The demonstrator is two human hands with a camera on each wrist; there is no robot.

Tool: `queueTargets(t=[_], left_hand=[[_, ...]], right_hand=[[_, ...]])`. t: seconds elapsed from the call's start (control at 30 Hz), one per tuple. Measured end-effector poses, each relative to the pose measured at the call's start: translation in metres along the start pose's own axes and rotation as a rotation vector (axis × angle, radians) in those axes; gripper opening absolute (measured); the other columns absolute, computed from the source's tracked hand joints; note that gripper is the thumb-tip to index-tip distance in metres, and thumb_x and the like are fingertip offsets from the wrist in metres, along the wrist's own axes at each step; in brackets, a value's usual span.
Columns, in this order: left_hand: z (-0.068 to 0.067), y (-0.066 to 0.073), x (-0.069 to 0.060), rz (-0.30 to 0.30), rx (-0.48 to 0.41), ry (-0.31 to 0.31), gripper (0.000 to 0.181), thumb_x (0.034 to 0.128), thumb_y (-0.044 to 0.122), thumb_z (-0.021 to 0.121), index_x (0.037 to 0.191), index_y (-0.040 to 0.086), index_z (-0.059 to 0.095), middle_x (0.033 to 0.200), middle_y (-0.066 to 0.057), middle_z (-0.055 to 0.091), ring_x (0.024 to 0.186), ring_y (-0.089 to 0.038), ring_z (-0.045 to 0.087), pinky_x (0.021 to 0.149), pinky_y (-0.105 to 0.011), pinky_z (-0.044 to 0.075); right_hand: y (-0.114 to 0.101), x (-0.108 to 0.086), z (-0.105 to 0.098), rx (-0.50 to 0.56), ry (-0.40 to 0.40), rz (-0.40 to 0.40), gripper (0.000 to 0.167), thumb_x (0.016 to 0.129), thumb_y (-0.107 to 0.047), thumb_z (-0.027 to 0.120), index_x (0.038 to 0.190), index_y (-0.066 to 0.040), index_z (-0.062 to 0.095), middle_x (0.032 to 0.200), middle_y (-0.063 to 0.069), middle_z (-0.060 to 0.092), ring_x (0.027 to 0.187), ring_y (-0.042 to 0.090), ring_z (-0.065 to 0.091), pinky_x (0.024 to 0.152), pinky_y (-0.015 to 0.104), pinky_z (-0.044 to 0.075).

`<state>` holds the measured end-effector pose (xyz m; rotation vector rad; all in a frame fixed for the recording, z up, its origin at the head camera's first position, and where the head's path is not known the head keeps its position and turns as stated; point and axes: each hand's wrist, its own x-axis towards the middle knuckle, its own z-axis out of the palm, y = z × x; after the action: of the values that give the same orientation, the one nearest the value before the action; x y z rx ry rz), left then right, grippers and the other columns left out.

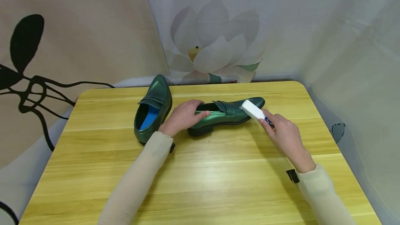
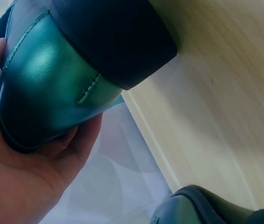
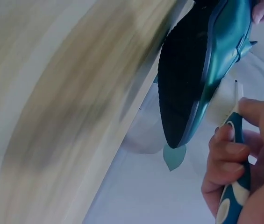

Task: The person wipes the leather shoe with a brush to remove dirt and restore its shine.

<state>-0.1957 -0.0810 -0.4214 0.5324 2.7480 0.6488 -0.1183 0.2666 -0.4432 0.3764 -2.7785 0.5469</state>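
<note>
Shiny green, one shoe (image 1: 229, 113) is gripped by the left hand (image 1: 184, 114); the right hand (image 1: 285, 134) holds a brush (image 1: 253, 109). Pressing hard might scuff the shoe.

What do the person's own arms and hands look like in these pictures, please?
The left sleeve and right sleeve are long, plain and cream-coloured. A small black piece shows near each wrist. The left hand and right hand wear no gloves.
</note>
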Motion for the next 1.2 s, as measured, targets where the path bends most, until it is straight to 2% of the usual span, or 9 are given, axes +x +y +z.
queueTargets(t=[0.07,0.17,0.37,0.47,0.7,0.87,0.97,1.1,1.2], left_hand=[[0.0,0.0,0.0,0.0,0.003,-0.001,0.072,0.1028,0.061,0.052,0.153,0.008,0.05,0.156,-0.013,0.05,0.143,-0.033,0.045,0.118,-0.053,0.035],[0.001,0.001,-0.001,-0.002,0.009,0.001,0.072,0.1026,0.061,0.053,0.153,0.009,0.05,0.156,-0.012,0.05,0.143,-0.033,0.045,0.117,-0.054,0.035],[0.005,0.005,-0.004,0.019,0.034,0.019,0.071,0.1028,0.06,0.053,0.152,0.008,0.051,0.154,-0.012,0.051,0.142,-0.033,0.047,0.116,-0.054,0.036],[0.006,0.006,-0.005,0.021,0.043,0.022,0.072,0.1028,0.061,0.053,0.153,0.009,0.05,0.155,-0.012,0.05,0.143,-0.033,0.046,0.116,-0.054,0.036],[0.008,0.006,-0.008,0.014,0.048,0.04,0.072,0.1021,0.061,0.054,0.153,0.01,0.05,0.156,-0.012,0.049,0.142,-0.034,0.046,0.115,-0.055,0.037],[0.013,0.008,-0.012,0.038,0.052,0.072,0.072,0.0999,0.061,0.058,0.15,0.01,0.053,0.151,-0.013,0.053,0.136,-0.034,0.052,0.11,-0.056,0.043],[0.018,0.008,-0.015,0.058,0.069,0.114,0.072,0.0978,0.062,0.061,0.148,0.011,0.056,0.146,-0.012,0.058,0.129,-0.032,0.058,0.105,-0.054,0.048],[0.022,0.008,-0.019,0.095,0.104,0.169,0.072,0.0956,0.063,0.063,0.144,0.01,0.059,0.14,-0.011,0.062,0.123,-0.03,0.062,0.1,-0.051,0.052],[0.024,0.009,-0.021,0.114,0.121,0.179,0.073,0.0944,0.063,0.065,0.144,0.01,0.059,0.139,-0.011,0.062,0.122,-0.03,0.061,0.1,-0.051,0.052]], right_hand=[[0.002,-0.001,-0.001,-0.01,0.007,0.001,0.042,0.103,-0.027,0.067,0.138,-0.003,0.065,0.074,0.008,0.058,0.054,0.018,0.045,0.047,0.032,0.035],[0.012,0.002,-0.003,-0.016,0.027,0.042,0.044,0.104,-0.028,0.066,0.139,-0.001,0.064,0.075,0.012,0.061,0.053,0.02,0.046,0.046,0.033,0.034],[0.033,0.011,-0.006,-0.023,0.049,0.137,0.044,0.106,-0.029,0.061,0.138,0.001,0.064,0.091,0.026,0.07,0.057,0.029,0.054,0.044,0.039,0.036],[0.029,0.009,-0.004,-0.031,0.053,0.119,0.043,0.106,-0.028,0.063,0.137,0.001,0.064,0.088,0.025,0.069,0.057,0.029,0.054,0.044,0.04,0.038],[0.008,0.001,0.001,-0.011,0.028,0.0,0.044,0.102,-0.027,0.069,0.137,-0.001,0.066,0.076,0.013,0.062,0.053,0.019,0.047,0.047,0.033,0.036],[0.014,-0.002,0.003,-0.019,0.052,0.044,0.043,0.102,-0.026,0.068,0.136,0.001,0.066,0.074,0.014,0.062,0.052,0.021,0.046,0.046,0.034,0.033],[0.017,-0.003,0.002,-0.002,0.036,0.078,0.044,0.104,-0.026,0.066,0.137,0.002,0.064,0.081,0.019,0.066,0.054,0.023,0.047,0.047,0.034,0.034],[0.013,-0.005,0.004,0.039,-0.007,0.075,0.045,0.105,-0.028,0.064,0.139,0.001,0.063,0.09,0.022,0.07,0.058,0.023,0.05,0.051,0.034,0.035],[0.005,-0.007,0.005,0.072,-0.017,0.054,0.045,0.104,-0.027,0.066,0.139,0.001,0.063,0.092,0.021,0.071,0.061,0.024,0.052,0.052,0.034,0.037]])
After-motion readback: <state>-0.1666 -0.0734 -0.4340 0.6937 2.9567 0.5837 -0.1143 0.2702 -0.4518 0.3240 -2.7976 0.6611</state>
